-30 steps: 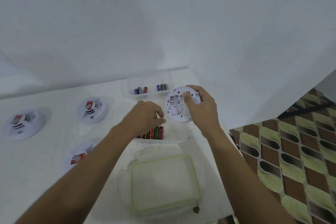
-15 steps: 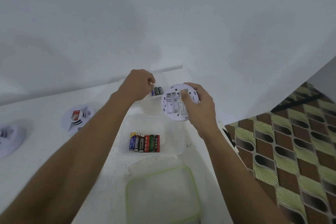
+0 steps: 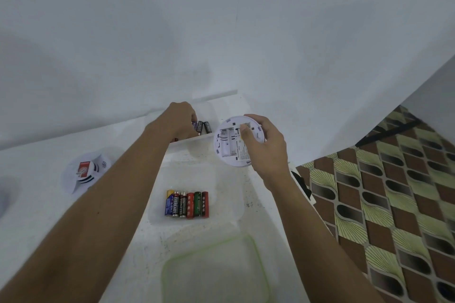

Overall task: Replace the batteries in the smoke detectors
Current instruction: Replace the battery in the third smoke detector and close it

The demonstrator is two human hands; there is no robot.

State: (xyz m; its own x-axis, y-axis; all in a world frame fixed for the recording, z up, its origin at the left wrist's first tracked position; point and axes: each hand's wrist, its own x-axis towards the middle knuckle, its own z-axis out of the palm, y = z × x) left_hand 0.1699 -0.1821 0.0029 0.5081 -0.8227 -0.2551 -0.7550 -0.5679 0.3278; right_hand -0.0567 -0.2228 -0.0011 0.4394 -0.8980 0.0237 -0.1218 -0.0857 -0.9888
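hands, two: left hand (image 3: 181, 120), right hand (image 3: 267, 147). smoke detectors, three: held detector (image 3: 227, 146), table detector (image 3: 85, 171), edge detector (image 3: 6, 194) cut off at left. near batteries (image 3: 187, 204), six. far batteries (image 3: 204, 126), three showing, any others hidden. clear trays, two: near tray (image 3: 229, 192), far tray (image 3: 192, 142). green-rimmed container (image 3: 214, 278), one.

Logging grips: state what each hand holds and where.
Right hand grips smoke detector by its rim, thumb on back. Left hand, at the far batteries: cannot tell.
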